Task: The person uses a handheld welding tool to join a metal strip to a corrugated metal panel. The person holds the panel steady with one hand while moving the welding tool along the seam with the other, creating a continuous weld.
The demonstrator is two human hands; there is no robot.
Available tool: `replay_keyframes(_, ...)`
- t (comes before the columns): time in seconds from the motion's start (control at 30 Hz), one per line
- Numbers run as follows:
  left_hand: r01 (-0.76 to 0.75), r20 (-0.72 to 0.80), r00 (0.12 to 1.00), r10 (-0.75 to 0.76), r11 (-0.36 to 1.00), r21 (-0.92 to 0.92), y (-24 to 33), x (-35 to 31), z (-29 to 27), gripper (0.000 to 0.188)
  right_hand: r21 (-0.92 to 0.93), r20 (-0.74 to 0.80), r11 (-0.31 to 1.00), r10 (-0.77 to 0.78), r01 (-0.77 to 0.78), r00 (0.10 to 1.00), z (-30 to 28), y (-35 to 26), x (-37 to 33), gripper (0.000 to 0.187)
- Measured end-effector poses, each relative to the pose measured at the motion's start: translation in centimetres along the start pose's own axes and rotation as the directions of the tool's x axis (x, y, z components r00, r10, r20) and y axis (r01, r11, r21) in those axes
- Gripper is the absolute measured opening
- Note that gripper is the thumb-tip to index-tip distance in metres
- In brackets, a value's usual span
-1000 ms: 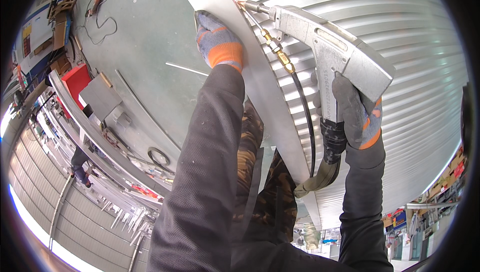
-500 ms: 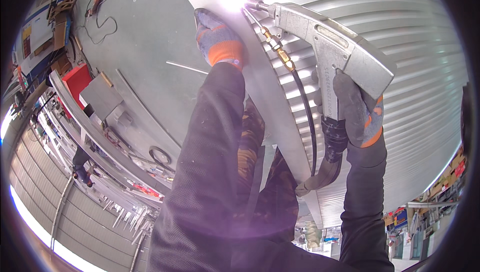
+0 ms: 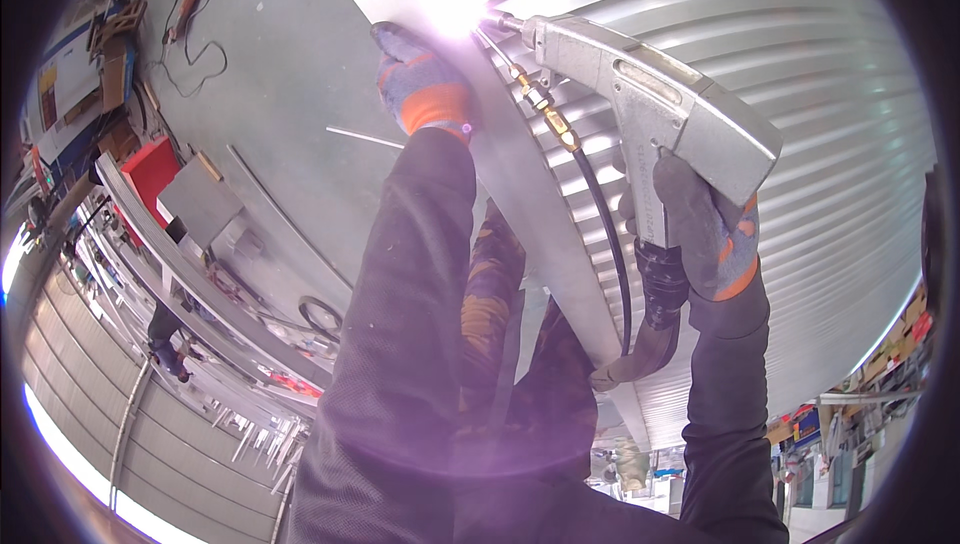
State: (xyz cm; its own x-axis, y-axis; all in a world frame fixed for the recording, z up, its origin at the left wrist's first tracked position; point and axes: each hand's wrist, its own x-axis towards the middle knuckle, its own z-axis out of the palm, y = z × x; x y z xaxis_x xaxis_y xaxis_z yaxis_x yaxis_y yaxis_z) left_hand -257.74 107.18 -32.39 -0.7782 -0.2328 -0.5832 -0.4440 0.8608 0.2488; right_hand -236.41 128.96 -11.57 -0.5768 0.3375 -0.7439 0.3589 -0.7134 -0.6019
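My right hand point(image 3: 712, 229), in a grey and orange work glove, grips the handle of a silver welding gun point(image 3: 650, 94). The gun's nozzle points left, and a glaring white flash point(image 3: 452, 6) burns at its tip and hides the spot it meets. A brass-fitted wire feed tube point(image 3: 545, 109) runs below the nozzle into a black hose point(image 3: 612, 234). Beside the flash, my gloved left hand point(image 3: 425, 84) is closed on the edge of a long flat metal beam point(image 3: 530, 184); its fingertips are partly hidden. Right of the beam lies a ribbed metal panel point(image 3: 800, 244).
My legs in camouflage trousers point(image 3: 492, 294) stand under the beam. On the floor at left lie a thin metal rod point(image 3: 285, 214), cables and an orange-handled tool point(image 3: 184, 14). A red box point(image 3: 152, 172) and long metal rails point(image 3: 200, 269) are farther left, with another person point(image 3: 167, 334) beyond.
The gun, the flash, both hands and the beam appear slightly farther left in the picture. Both grips look the same, and the flash still burns.
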Motion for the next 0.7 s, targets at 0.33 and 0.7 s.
replay_keyframes(0.33, -0.062, -0.183, 0.981, -0.064, 0.79, -0.61, 9.1, -7.6, -4.7, 0.061, 0.079, 0.024, 0.996, 0.038, -0.04, 0.999, -3.0, -0.4, -2.5, 0.071)
replay_keyframes(0.7, -0.032, -0.154, 0.985, -0.08, 0.785, -0.619, 9.1, -7.5, -4.8, 0.063, -0.265, 0.011, 0.946, -0.192, 0.188, 0.981, 4.3, -4.7, 3.0, 0.04)
